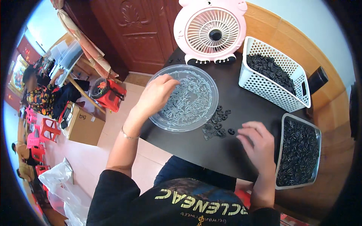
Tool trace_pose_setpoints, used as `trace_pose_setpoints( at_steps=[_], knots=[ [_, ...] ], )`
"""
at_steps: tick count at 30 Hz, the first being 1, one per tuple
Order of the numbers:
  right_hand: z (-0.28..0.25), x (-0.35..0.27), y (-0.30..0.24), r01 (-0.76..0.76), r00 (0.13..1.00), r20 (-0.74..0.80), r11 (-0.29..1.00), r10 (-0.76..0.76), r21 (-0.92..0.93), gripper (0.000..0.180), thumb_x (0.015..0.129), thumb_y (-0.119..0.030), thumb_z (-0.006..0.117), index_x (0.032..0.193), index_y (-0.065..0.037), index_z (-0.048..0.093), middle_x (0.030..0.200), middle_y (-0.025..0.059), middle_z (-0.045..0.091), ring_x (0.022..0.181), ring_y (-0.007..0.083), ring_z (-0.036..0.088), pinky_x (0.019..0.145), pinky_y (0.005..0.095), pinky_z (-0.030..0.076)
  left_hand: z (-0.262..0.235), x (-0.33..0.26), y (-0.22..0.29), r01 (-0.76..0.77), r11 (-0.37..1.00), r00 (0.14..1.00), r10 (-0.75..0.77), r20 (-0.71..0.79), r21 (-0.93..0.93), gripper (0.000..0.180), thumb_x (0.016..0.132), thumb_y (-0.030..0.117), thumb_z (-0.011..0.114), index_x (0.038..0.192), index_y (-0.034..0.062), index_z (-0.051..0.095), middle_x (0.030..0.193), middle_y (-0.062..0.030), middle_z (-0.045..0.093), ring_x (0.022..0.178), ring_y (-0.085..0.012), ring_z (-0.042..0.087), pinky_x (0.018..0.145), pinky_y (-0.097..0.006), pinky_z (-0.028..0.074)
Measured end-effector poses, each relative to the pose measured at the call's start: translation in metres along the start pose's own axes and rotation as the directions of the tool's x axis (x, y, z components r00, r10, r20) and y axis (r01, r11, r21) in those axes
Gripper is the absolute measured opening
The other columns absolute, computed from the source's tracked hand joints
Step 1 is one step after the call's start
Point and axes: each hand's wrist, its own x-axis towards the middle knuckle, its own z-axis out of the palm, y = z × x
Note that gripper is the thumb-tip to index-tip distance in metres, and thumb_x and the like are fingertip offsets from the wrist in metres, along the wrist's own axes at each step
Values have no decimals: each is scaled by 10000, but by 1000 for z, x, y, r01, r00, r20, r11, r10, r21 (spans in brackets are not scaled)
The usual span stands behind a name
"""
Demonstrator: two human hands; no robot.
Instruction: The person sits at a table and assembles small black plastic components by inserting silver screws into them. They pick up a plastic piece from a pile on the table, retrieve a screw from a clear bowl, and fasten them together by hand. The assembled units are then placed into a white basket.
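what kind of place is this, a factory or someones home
Probably a home or small workshop doing piecework by hand: a dark table holds a clear bowl of small pins, a white basket and a metal tray of black parts, beside a wooden door.

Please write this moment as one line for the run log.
left hand: in clear dish, on small pins | right hand: on table, by black rings

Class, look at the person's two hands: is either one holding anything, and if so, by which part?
It cannot be told. The left hand reaches into the clear dish of small pale pieces, fingertips hidden. The right hand rests beside loose black parts.
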Motion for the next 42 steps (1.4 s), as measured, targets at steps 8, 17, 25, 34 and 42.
trace_pose_setpoints(
  at_steps=[8, 17, 25, 34, 42],
  knots=[
    [30, 15, 26, -44, 995, -82, 997, 49, 58, 132, 657, -16, 677, 767, -39, 607, 825, 69, 588, 671, 198, 598, 581, 280, 483, 31, 33, -40, -34, 976, 992, 7, 126, 214, 183, 711, 41, 545, 864, 75, 639, 804, -95, 568, 798, -285, 564, 703, -376, 464],
    [34, 12, 38, -138, 985, -83, 976, 153, 168, 114, 682, 18, 659, 777, -19, 607, 811, 87, 585, 640, 161, 597, 534, 245, 484, 39, 35, -53, -34, 988, 989, 12, 145, 152, 132, 681, 82, 585, 793, 95, 654, 777, -71, 575, 795, -257, 575, 690, -360, 473],
    [36, 7, 49, -160, 982, -70, 973, 173, 170, 95, 699, 11, 651, 777, -15, 604, 808, 81, 583, 618, 149, 589, 528, 235, 480, 45, 47, -52, 22, 992, 985, -43, 166, 123, 98, 658, 79, 568, 723, 74, 640, 757, -84, 588, 752, -271, 590, 665, -377, 478],
    [40, 5, 60, -239, 961, -97, 953, 260, 187, 85, 707, -23, 655, 781, -18, 613, 772, 61, 588, 584, 128, 573, 530, 227, 468, 51, 55, -60, 64, 994, 977, -81, 198, 87, 95, 602, 52, 612, 689, 35, 577, 726, -103, 562, 709, -265, 575, 652, -356, 461],
    [45, 3, 60, -319, 946, 11, 930, 323, 183, 82, 728, -71, 642, 803, -42, 626, 769, 65, 594, 575, 150, 574, 549, 253, 471, 45, 62, -66, 63, 993, 953, -91, 288, 105, 114, 583, 93, 631, 665, 34, 577, 730, -116, 572, 722, -295, 574, 672, -375, 465]
  ],
)
